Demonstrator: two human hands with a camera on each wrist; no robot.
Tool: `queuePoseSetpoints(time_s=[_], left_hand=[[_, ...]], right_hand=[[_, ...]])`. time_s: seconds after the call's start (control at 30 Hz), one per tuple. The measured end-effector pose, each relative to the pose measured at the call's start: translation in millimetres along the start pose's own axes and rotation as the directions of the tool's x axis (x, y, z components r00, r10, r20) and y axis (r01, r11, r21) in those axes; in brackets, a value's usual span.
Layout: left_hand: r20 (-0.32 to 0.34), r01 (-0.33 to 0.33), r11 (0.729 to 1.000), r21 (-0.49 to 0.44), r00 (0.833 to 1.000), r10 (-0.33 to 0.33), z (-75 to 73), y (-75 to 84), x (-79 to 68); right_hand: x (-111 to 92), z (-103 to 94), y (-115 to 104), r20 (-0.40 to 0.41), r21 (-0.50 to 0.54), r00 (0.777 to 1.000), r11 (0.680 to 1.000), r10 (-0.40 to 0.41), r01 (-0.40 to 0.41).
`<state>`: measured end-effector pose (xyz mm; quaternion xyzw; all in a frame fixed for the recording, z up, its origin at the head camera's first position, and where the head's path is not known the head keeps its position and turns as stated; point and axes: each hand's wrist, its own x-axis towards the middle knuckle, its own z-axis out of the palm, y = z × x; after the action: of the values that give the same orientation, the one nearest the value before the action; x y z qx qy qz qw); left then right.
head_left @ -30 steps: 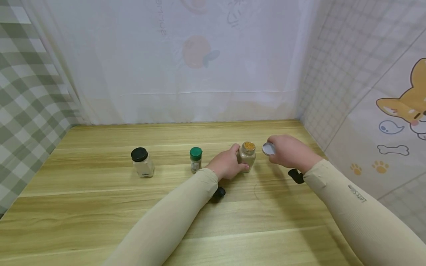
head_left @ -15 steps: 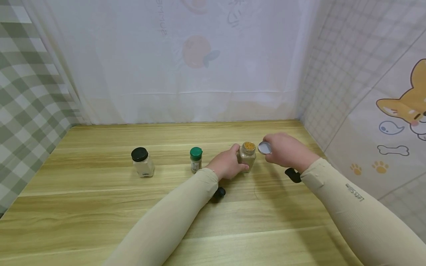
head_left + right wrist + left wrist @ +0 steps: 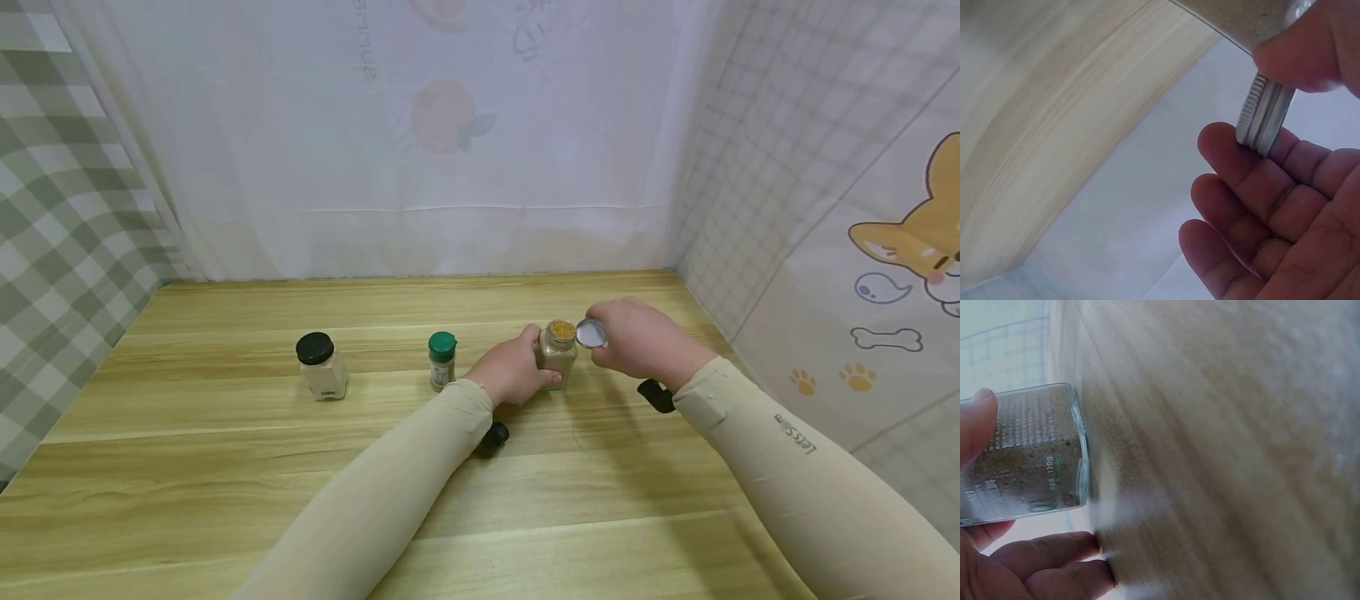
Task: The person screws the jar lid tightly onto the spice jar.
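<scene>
A glass spice jar [image 3: 557, 358] with printed white text stands uncapped on the table, orange-brown seasoning showing at its mouth. My left hand [image 3: 512, 368] grips it from the left side, thumb and fingers around the glass. In the left wrist view, the jar's [image 3: 1029, 450] base meets the wooden surface. Between thumb and fingers, my right hand [image 3: 637, 340] pinches a silver screw lid [image 3: 591, 333], tilted with its pale inside toward the jar. The lid is right beside the jar's mouth in the head view. Its ridged metal edge shows in the right wrist view.
A green-capped spice shaker [image 3: 442, 360] stands left of the jar. Farther left is a black-lidded jar [image 3: 322, 367] of pale powder. One small black object [image 3: 493, 437] lies by the left forearm, another black piece [image 3: 656, 395] under the right wrist. A curtain closes the table's back edge.
My right hand has moved left with the lid, bringing it from a gap away to right beside the jar's mouth. The left hand and the jar have stayed in place.
</scene>
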<state>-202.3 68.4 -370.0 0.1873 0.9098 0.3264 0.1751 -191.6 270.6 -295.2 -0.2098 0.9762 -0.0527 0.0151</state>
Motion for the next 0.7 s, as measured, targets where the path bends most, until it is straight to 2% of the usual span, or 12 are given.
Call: queuePoseSetpoints(time_s=[0.7], left_hand=[[-0.003, 0.002, 1.000, -0.002, 1.000, -0.002, 0.1, 0.3, 1.0]], right_hand=[[-3.1, 0.2, 0.2, -0.058, 0.070, 0.998, 0.997, -0.039, 0.043]])
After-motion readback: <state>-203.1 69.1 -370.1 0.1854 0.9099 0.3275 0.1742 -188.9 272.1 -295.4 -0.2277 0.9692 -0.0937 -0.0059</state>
